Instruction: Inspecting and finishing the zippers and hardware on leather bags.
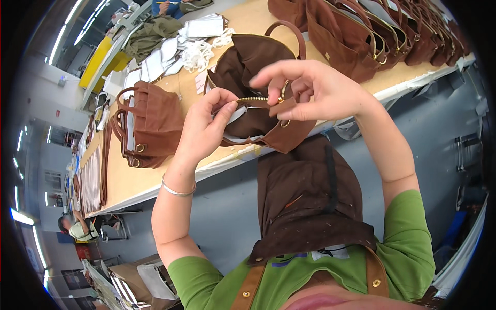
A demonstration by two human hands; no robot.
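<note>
A brown handbag [281, 134] lies open near the table's front edge, showing its dark lining and a brass zipper [253, 98]. My left hand [212, 119] pinches the zipper tape on the left, thumb against index finger. My right hand [315, 93] is at the zipper's right part, index finger raised and bent, thumb and other fingers around a small brown tab [276, 108] by the slider. Part of that tab is hidden by my fingers.
A second brown bag [147, 124] stands left on the table [129, 183]. Rows of brown bags [346, 41] fill the back right. White pieces [155, 64], olive fabric [150, 36] and long strips [93, 178] lie behind and left. Other people [80, 227] appear at top and lower left.
</note>
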